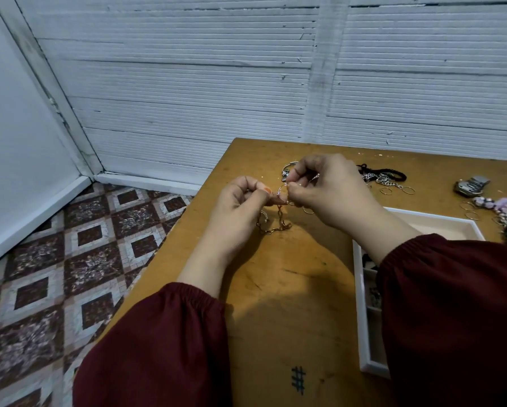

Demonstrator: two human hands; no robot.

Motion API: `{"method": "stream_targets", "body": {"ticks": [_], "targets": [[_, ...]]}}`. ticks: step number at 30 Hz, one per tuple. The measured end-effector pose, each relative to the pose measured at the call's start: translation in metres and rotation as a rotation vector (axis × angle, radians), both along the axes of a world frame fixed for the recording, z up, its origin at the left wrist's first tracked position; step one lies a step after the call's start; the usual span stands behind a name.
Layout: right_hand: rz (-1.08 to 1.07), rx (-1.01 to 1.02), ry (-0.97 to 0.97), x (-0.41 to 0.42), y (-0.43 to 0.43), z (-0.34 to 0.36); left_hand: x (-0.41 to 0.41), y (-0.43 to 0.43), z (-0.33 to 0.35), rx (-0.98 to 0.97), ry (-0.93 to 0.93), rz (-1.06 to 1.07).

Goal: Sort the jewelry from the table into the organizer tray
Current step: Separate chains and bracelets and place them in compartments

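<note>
Gold-toned chain hangs below both hands, over the wooden surface | left hand: fingers curled, pinching the chain's top | right hand: fingers pinching a thin ring there | white organizer tray just right of the hands | loose jewelry behind

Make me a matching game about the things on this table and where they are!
1 chain
2 organizer tray
3 black cord
4 hash mark

A inked on the table's near end
B dangling below the left hand
C partly under the right sleeve
D lying beyond the right hand

Pairs: 1-B, 2-C, 3-D, 4-A
</note>
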State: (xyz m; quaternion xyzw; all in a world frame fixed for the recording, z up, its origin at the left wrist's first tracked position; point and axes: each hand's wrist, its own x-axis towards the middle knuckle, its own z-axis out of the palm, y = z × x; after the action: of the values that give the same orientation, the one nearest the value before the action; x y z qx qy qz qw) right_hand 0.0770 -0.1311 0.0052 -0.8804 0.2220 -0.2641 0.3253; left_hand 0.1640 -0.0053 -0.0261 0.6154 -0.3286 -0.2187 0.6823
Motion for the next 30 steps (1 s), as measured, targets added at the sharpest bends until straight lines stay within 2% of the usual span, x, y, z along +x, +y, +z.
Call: {"method": "stream_targets", "body": {"ticks": [3,12,19,30], "targets": [[0.010,0.007,0.002,0.0021,0.0014,-0.0012,0.0003,0.0003,-0.0009,-0.020,0.031,-0.013],[0.041,-0.001,0.054,-0.0037,-0.0028,-0.0003,0.0010,0.0006,-0.0061,0.075,-0.182,0.056],[-0.024,0.020,-0.010,-0.0011,-0.0045,-0.0039,0.0011,0.0014,-0.0047,0.084,-0.323,0.115],[-0.048,-0.131,-0.023,0.0015,-0.0045,-0.0049,0.0054,0.0014,-0.0062,0.094,-0.333,0.146]]}}
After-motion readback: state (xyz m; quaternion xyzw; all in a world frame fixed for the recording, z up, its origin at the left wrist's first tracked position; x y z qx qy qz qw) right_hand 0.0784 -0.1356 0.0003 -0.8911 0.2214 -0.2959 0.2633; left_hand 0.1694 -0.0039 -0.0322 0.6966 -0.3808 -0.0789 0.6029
